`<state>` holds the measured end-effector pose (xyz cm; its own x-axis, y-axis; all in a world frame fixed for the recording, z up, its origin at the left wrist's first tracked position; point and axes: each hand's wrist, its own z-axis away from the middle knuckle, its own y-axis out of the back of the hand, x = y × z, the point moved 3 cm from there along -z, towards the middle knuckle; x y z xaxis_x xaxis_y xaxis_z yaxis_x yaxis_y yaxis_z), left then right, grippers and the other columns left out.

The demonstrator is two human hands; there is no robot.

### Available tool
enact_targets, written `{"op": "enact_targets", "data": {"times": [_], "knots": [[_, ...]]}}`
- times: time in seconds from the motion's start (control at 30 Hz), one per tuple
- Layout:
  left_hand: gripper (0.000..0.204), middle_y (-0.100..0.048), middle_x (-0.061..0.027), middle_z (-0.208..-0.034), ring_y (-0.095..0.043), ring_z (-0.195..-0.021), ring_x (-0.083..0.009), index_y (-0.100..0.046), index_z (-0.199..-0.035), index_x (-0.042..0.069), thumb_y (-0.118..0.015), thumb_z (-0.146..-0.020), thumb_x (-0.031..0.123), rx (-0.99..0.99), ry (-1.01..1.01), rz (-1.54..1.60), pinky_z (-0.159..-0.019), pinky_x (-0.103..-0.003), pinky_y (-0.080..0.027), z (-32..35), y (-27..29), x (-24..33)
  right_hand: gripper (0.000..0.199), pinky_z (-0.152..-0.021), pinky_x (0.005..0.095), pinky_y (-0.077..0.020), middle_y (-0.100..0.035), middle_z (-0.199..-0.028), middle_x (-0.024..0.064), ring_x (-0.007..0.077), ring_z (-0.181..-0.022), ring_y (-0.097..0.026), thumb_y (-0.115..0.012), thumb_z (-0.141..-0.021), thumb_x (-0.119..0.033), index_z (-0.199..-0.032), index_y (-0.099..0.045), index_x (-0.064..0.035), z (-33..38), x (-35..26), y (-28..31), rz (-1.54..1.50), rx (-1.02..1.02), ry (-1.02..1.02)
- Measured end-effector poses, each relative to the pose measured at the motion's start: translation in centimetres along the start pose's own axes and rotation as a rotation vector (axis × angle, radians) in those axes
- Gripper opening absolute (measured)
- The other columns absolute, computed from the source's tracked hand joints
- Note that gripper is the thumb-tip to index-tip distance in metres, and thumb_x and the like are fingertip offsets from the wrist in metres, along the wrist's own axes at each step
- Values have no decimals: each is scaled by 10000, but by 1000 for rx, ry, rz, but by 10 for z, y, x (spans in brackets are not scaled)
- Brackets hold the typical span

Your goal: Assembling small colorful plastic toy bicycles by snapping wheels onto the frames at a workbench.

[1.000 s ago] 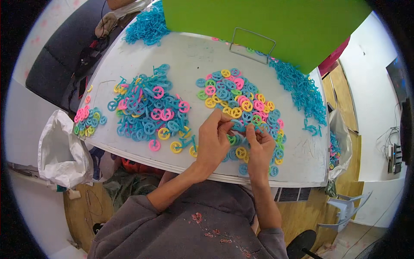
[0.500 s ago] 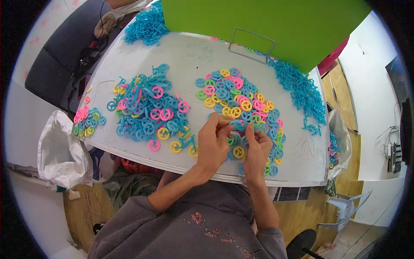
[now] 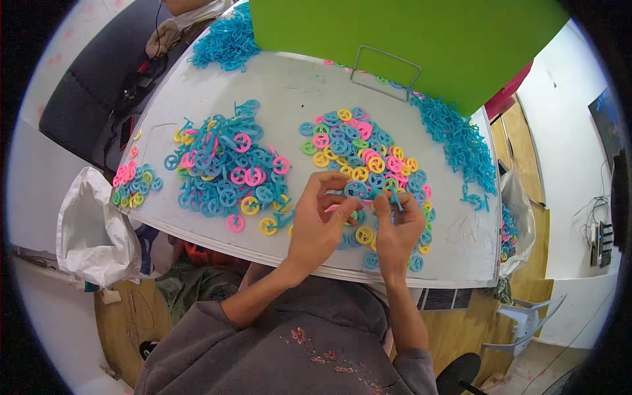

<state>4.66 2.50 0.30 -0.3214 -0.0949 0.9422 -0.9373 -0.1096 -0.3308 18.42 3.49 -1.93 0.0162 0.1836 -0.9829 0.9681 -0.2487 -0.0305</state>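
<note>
My left hand [image 3: 319, 220] and my right hand [image 3: 398, 227] meet over the near edge of the white table [image 3: 289, 99]. Between their fingertips they pinch a blue plastic ring piece [image 3: 359, 189] with a thin blue stem sticking out toward the right hand. Just beyond my hands lies a pile of blue, yellow, pink and green round pieces [image 3: 365, 155]. A second, larger pile of tangled blue pieces mixed with pink and yellow rings [image 3: 227, 171] lies to the left of my left hand.
A small heap of coloured rings [image 3: 131, 184] sits at the table's left edge. Loose blue sprue scraps [image 3: 461, 141] run along the right side, more at the back [image 3: 227, 39]. A green board [image 3: 401, 39] stands behind. A white bag [image 3: 89, 230] hangs at the left.
My hands have lifted slightly off the right pile and drawn together, now holding a blue ring piece between them. The piles have not shifted.
</note>
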Motion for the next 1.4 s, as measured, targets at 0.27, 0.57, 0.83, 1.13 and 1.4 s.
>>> {"op": "enact_targets", "data": {"times": [0.27, 0.57, 0.83, 1.13, 1.4], "knots": [[261, -627, -117, -1001, -644, -906, -172, -522, -1127, -12, -531, -877, -89, -160, -64, -83, -751, -274, -551, 2, 8, -6, 81, -869, 339, -465, -671, -938, 124, 215, -953, -616, -664, -829, 9, -887, -608, -1, 7, -15, 4, 174, -76, 456], [173, -579, -76, -864, -641, -827, -163, -558, -939, -26, -533, -829, -157, -171, -198, -208, -740, -264, -555, -6, 19, -6, 102, -817, 299, -477, -671, -916, 97, 166, -887, -615, -675, -837, -12, -921, -626, 18, 16, -9, 10, 209, -4, 274], [240, -580, -97, -1003, -621, -892, -163, -578, -955, -14, -520, -800, -187, -207, -119, -1, -767, -266, -547, -13, 15, 0, 96, -774, 264, -475, -669, -916, 90, 132, -861, -605, -674, -827, 22, -911, -628, 16, 5, -12, 12, 178, -148, 239], [399, -593, -91, -1023, -630, -900, -163, -615, -1080, 25, -590, -734, -173, -352, -515, -567, -751, -266, -534, -9, 25, 8, 204, -832, 343, -490, -677, -929, 107, 238, -911, -637, -710, -715, 83, -882, -654, -19, 2, -20, 9, 201, -299, 519], [346, -637, -85, -939, -633, -916, -198, -651, -985, 50, -647, -696, -141, -167, -528, -484, -718, -297, -530, -8, 20, 12, 291, -881, 366, -490, -677, -1021, 113, 266, -992, -636, -758, -658, 42, -923, -666, -36, 2, -28, 11, 302, -269, 586]]}}
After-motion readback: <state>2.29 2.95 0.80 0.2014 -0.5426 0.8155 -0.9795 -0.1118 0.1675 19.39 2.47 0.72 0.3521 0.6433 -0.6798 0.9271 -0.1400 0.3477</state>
